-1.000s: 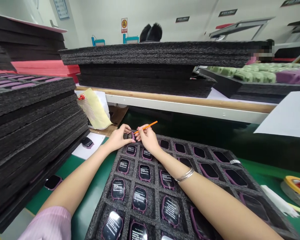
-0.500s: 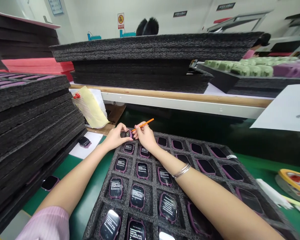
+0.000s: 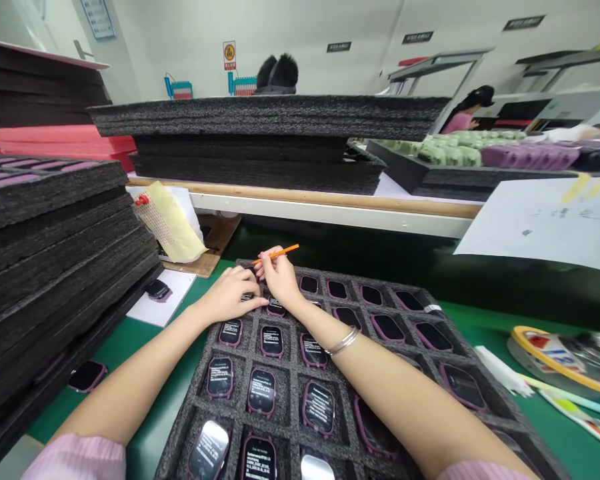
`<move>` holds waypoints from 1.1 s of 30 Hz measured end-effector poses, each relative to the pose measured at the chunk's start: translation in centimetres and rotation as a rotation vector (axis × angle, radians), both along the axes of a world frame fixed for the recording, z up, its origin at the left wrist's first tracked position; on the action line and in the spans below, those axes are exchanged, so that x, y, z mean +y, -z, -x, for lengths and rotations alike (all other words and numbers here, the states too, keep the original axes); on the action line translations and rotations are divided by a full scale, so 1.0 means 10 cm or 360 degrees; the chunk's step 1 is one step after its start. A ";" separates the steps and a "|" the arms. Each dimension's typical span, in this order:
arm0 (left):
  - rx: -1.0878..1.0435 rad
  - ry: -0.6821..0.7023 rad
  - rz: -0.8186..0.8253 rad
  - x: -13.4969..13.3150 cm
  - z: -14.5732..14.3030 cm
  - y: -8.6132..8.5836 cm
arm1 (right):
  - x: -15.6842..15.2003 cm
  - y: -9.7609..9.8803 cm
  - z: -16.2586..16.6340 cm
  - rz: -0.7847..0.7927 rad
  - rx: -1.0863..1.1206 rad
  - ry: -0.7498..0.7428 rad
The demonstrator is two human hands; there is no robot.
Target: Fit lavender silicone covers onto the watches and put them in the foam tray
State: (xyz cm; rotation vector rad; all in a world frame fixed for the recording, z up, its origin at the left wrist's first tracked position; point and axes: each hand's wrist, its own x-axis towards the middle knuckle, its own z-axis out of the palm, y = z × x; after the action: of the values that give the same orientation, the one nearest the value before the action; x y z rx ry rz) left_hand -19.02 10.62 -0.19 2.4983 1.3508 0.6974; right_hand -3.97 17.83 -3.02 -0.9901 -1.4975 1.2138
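A black foam tray (image 3: 290, 370) with a grid of pockets lies in front of me, with a purple-edged watch body (image 3: 261, 390) in nearly every pocket. My left hand (image 3: 229, 293) lies palm down over the tray's far left corner, fingers curled onto a pocket; what is under them is hidden. My right hand (image 3: 279, 275) is closed on a thin orange stick (image 3: 279, 253), its tip at the far-left pockets beside my left fingers. A silver bangle (image 3: 341, 342) sits on my right wrist.
Tall stacks of black foam trays (image 3: 55, 233) stand at my left, and more stacks (image 3: 260, 143) lie on the bench behind. Loose watch bodies (image 3: 158, 290) (image 3: 87, 375) lie on the green mat at left. A tape roll (image 3: 555, 353) sits at right. Other people work beyond the bench.
My left hand has come down from holding a watch body up to lying flat over the tray's corner pocket. The right hand with the orange stick stays beside it. The view shifted a little left.
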 end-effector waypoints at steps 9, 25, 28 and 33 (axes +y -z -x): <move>0.0022 -0.0029 -0.0045 -0.35 0.35 -0.02 | -0.22 0.02 -0.11 0.0055 0.0050 -0.0173; -0.0255 -0.0227 0.0017 -0.36 0.34 0.12 | -0.44 0.04 -0.14 -0.0138 -0.0124 -0.0350; -0.0273 -0.0251 0.0031 -0.35 0.34 0.13 | -0.44 0.04 -0.14 -0.0158 -0.0133 -0.0356; -0.0263 -0.0293 0.0043 -0.35 0.33 0.13 | -0.43 0.02 -0.12 -0.0182 -0.0162 -0.0380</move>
State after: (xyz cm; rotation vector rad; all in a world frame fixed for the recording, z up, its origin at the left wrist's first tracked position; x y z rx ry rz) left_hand -22.35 7.11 -1.47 2.2584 1.5295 0.8958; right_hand -2.74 13.49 -3.25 -0.8246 -1.7848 1.2421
